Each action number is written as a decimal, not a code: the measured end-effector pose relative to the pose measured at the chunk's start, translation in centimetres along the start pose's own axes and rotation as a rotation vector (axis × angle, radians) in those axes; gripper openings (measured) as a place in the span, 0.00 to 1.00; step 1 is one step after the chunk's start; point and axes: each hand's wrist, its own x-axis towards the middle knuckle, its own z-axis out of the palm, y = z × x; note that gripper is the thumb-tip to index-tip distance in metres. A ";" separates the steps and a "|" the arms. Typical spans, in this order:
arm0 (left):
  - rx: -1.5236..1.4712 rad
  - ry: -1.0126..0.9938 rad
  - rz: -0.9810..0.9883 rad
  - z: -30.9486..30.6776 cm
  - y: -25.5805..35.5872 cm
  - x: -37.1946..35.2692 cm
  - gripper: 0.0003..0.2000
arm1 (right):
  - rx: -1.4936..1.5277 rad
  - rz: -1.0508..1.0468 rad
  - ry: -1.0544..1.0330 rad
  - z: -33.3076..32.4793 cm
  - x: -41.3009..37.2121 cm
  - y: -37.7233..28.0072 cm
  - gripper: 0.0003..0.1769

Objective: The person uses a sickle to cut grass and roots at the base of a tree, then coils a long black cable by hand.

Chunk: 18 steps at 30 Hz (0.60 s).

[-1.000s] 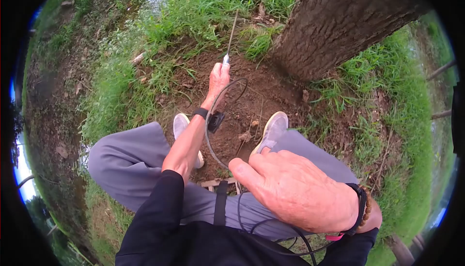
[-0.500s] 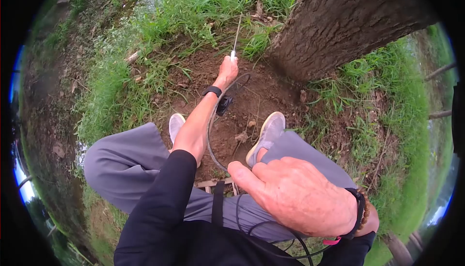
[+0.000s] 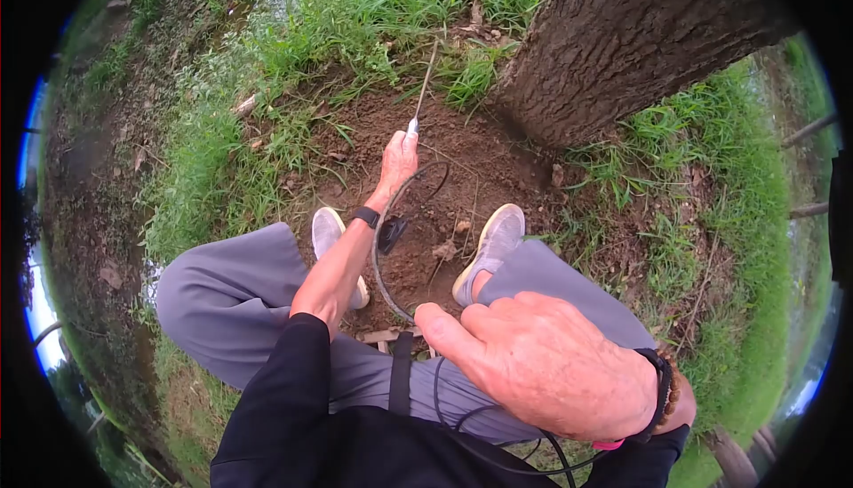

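Metal-looking thin rod with a pale handle end sits upper centre of frame, its tip in the grass edge just beside the tree trunk. Left hand is closed around the handle, arm stretched over bare soil. Right hand, lower right, lies flat and loose on the grey trouser leg, holding nothing. Rod is likely light, stiff but whippy, so grip it at the handle. Black cable loops near the left wrist.

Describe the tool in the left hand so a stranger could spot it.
Find the tree trunk; the left hand reaches over the bare soil at its foot. The thin rod it holds points at the grass: straight, white-collared, unlike the looped black cable nearby.
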 end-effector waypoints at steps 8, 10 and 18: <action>0.173 0.016 0.071 4.2 3.1 6.9 0.15 | 0.027 0.029 0.015 -0.2 0.2 0.2 0.16; 0.226 -0.041 -0.010 4.5 2.6 5.2 0.17 | 0.018 0.031 -0.002 -0.2 0.2 0.2 0.15; 0.013 -0.176 -0.261 1.7 0.2 -1.5 0.18 | 0.054 -0.028 -0.003 -0.5 0.0 0.4 0.21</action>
